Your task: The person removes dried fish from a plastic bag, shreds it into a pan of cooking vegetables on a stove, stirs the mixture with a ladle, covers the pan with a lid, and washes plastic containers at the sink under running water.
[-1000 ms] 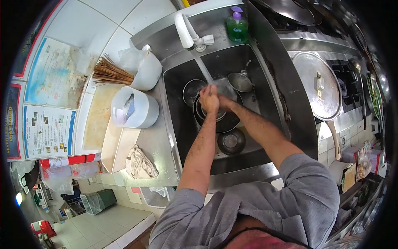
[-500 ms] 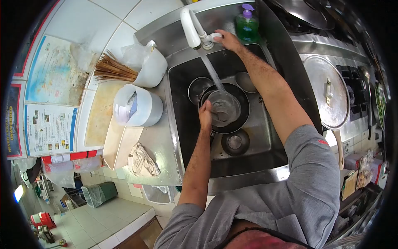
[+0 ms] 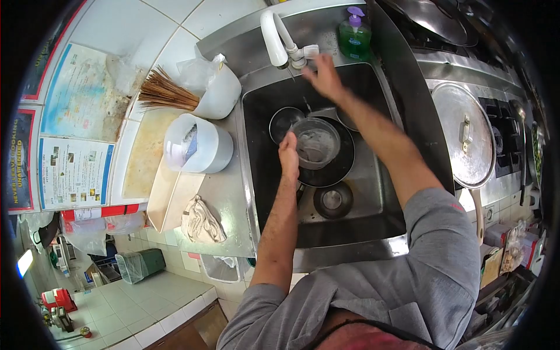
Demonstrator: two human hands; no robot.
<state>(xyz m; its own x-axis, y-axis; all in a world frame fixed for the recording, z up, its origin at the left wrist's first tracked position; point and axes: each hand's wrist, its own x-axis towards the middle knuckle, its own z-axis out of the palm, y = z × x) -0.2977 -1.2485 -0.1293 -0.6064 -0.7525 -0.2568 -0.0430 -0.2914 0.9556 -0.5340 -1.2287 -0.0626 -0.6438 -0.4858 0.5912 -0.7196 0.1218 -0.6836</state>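
Observation:
My left hand (image 3: 288, 155) grips the left rim of a clear round container (image 3: 318, 144), held over a black pan (image 3: 345, 160) in the sink (image 3: 364, 204). Below the handle of the white faucet (image 3: 274, 41), my right hand (image 3: 325, 74) is raised with its fingers apart, holding nothing, slightly blurred. Only a thin trickle falls from the spout. A small metal bowl (image 3: 284, 125) lies left of the pan and another bowl (image 3: 332, 200) lies below it. My right forearm partly covers a further bowl at the right.
A green soap bottle (image 3: 354, 38) stands behind the sink. On the left counter are a white tub (image 3: 201, 146), a second tub (image 3: 219, 93) beside sticks (image 3: 169, 92), and a cloth (image 3: 201, 220). At the right, a large lid (image 3: 464, 135) lies on the stove.
My right hand went from beside my left hand up to the faucet handle, then came off it with fingers spread. The stream thinned to a trickle. The clear container stays in my left hand.

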